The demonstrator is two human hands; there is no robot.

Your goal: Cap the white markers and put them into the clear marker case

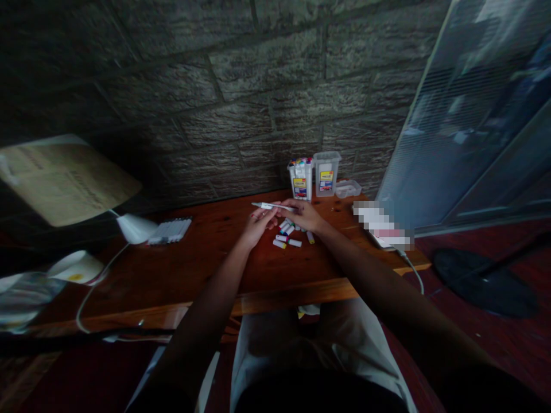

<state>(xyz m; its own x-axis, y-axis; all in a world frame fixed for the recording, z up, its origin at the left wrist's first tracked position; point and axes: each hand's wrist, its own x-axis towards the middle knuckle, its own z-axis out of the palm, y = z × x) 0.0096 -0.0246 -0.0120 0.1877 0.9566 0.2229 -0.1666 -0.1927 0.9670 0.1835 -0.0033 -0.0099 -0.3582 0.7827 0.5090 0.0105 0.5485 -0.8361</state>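
A white marker (267,206) lies nearly level between my two hands, its narrow grey end pointing left. My left hand (259,225) has its thumb and fingers closed on the marker near its middle. Around the right part of the marker, the fingers of my right hand (305,214) are closed, hiding that end. Below the hands, several short white marker caps (294,243) with coloured ends lie loose on the wooden table (275,275). Some caps are partly covered by my right hand.
Against the wall stand a clear box of markers (300,184), a second clear box (327,178) and a clear lid (348,189). Left are a row of white markers (171,230), a lamp (133,229) and a paper cup (76,268). A cabled, blurred-out device (381,225) sits right.
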